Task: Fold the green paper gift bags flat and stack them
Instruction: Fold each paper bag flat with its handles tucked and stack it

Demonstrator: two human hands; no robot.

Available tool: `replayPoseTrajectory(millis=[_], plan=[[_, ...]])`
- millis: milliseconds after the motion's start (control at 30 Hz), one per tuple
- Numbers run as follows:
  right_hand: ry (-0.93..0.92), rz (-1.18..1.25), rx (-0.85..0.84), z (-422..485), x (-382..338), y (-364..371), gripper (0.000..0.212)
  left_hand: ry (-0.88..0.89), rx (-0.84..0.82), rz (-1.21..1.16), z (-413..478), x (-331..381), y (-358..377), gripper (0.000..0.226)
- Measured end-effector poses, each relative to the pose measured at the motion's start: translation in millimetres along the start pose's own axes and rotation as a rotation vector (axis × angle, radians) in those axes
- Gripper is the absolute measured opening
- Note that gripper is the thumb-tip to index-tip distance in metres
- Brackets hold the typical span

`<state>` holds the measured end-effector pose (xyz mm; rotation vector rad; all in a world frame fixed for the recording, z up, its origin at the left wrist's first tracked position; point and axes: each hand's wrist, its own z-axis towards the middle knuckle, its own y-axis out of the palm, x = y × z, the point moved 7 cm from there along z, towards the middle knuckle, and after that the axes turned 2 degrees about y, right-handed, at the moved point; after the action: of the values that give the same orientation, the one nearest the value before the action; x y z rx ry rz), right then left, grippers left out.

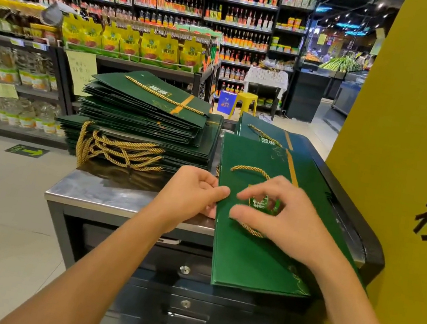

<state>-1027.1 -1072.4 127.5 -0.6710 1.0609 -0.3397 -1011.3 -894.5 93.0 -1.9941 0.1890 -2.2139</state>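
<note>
The green bag (255, 257) looked light and thin, made of stiff glossy card that would hold a crease but could dent or scuff if squeezed hard. Its smooth face seemed likely to slide easily over the metal bench (93, 192). The edges and folded sides seemed the best places to take hold, as the cord handle (251, 170) was soft and would give no control over the panel.

The bag lay already flat at the near right of the bench, with its near end hanging over the bench edge. The left hand (189, 194) was at the bag's left edge, with thumb and forefinger closed in a pinch on that edge. The right hand (278, 210) was over the middle of the bag's face, fingers curled narrow above the printed label, with a loop of cord passing beneath it. I could not tell whether it gripped the cord or only pressed on the card.

The stack (142, 120) of folded bags stood to the far left, well apart from both hands. Another flat bag (269, 131) lay just beyond the one in hand.
</note>
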Motion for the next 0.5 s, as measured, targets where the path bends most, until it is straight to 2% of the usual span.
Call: replayPoseTrajectory(millis=[67, 267, 367, 500], plan=[[-0.023, -0.055, -0.105, -6.4, 5.1, 12.4, 0.032, 0.003, 0.009, 0.005, -0.7, 0.3, -0.5, 0.017], [-0.146, -0.016, 0.008, -7.7, 8.8, 11.7, 0.002, 0.018, -0.046, -0.008, -4.8, 3.8, 0.4, 0.017], [-0.153, -0.009, 0.027, -7.6, 7.8, 11.7, 0.004, 0.039, -0.094, -0.023, -8.3, 6.8, 2.1, 0.016], [-0.164, 0.063, 0.086, -7.2, 6.1, 6.9, 0.007, 0.027, -0.055, -0.068, -5.6, 6.6, 1.8, 0.021]])
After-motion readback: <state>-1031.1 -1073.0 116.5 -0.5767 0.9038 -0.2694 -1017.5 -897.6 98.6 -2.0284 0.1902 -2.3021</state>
